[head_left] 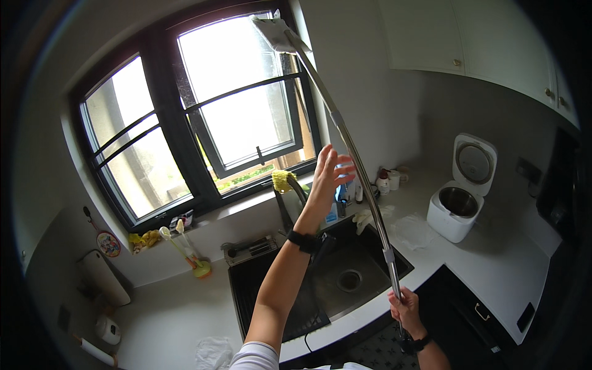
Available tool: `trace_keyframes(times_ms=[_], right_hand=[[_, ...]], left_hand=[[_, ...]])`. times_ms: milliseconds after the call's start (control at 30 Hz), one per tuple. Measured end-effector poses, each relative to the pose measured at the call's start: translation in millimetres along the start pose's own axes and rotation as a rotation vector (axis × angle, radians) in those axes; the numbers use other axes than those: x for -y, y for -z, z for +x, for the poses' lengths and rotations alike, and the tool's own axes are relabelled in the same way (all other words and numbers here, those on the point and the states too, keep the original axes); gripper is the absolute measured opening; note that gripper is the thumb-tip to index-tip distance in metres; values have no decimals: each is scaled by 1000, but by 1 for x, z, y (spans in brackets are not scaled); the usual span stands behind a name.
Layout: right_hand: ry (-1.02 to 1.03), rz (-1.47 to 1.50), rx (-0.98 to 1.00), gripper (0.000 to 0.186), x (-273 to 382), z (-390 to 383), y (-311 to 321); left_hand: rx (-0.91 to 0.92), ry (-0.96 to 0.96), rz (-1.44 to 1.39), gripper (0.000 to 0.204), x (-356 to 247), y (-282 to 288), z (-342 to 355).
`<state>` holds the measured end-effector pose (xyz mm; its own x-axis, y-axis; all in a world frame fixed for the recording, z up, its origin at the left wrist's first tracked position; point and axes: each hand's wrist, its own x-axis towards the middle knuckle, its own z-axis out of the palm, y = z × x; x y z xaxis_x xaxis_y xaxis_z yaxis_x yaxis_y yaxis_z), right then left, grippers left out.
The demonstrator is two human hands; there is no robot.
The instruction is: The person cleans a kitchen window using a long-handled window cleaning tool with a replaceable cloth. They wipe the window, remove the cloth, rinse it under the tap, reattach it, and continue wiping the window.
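Observation:
A long metal-handled mop (pixel 361 168) slants from the lower right up to the window. Its flat white head (pixel 275 34) is at the upper right corner of the window (pixel 237 92), against or very near the glass and frame. My right hand (pixel 406 308) is wrapped round the lower part of the handle. Raised over the sink, my left hand (pixel 329 176) has its fingers stretched and spread beside the middle of the handle. Whether its fingertips touch the handle, I cannot tell.
Below the window lies a dark sink (pixel 349 280) with a tap and a yellow cloth (pixel 283 180). A rice cooker (pixel 453 213) stands lid-up on the right counter, near rubber gloves (pixel 372 217) and several bottles. Brushes (pixel 185 253) stand at the left; cabinets (pixel 425 37) hang upper right.

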<state>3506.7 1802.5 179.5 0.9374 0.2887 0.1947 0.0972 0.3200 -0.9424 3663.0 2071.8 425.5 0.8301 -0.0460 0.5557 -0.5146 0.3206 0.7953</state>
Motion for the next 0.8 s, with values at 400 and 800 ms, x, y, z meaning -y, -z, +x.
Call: trace_keyframes(times_ms=[400, 800], right_hand=[[-431, 249, 106, 43, -20, -157, 55], [89, -326, -315, 53, 79, -101, 2]], left_hand=[[234, 27, -609, 32, 23, -75, -7], [46, 177, -352, 29, 111, -144, -158]])
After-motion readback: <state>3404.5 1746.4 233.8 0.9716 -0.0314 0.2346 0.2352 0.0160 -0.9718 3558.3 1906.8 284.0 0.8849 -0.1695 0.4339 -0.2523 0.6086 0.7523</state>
